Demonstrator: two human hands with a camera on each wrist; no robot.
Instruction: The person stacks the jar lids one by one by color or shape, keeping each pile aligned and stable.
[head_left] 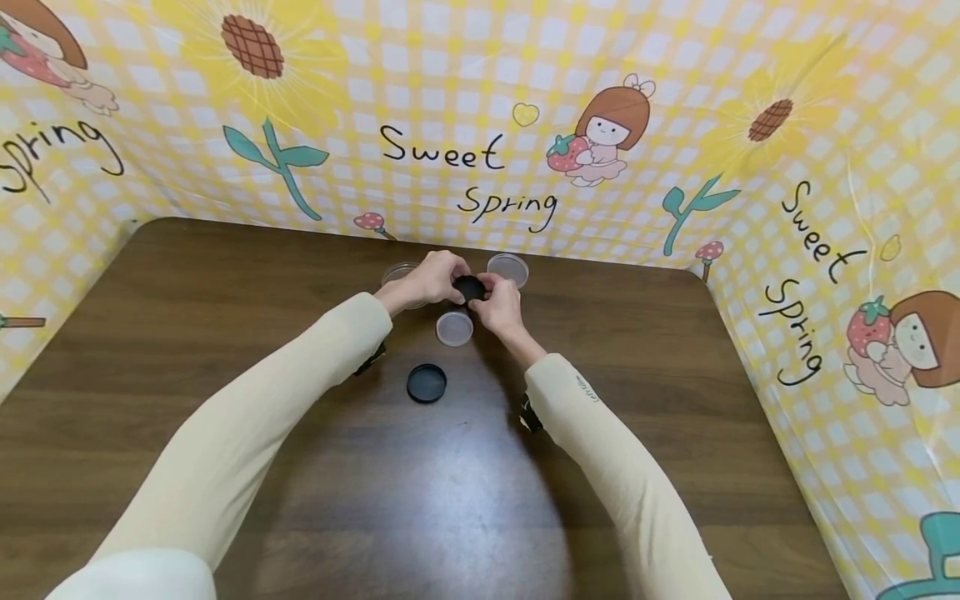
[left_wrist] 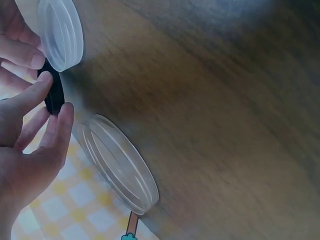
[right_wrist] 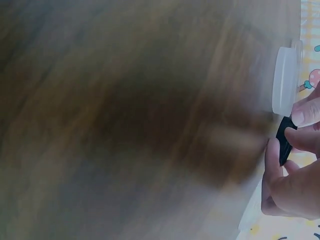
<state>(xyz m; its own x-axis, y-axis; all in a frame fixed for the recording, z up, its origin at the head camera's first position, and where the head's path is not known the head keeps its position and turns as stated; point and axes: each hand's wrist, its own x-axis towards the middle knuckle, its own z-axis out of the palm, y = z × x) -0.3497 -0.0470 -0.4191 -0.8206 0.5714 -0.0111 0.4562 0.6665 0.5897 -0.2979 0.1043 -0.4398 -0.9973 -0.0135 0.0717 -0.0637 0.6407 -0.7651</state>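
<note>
Both hands meet at the back of the table over a round, shallow black lid (head_left: 470, 288). My left hand (head_left: 435, 279) pinches its left side between thumb and fingers. The right hand (head_left: 501, 307) grips its opposite side. In the left wrist view the black lid (left_wrist: 55, 92) is seen edge-on and tilted, with fingertips on its rim. Just in front of the hands lies a small clear round lid (head_left: 454, 329). A larger clear round piece (head_left: 400, 272) is partly hidden behind the left hand. Another clear disc (head_left: 507, 271) lies behind the right hand.
Closer to the person, a second black round lid (head_left: 427, 383) lies on the brown wooden table (head_left: 600, 500). A yellow checked cloth (head_left: 435, 183) with printed flowers and lettering rises along the table's back edge and sides.
</note>
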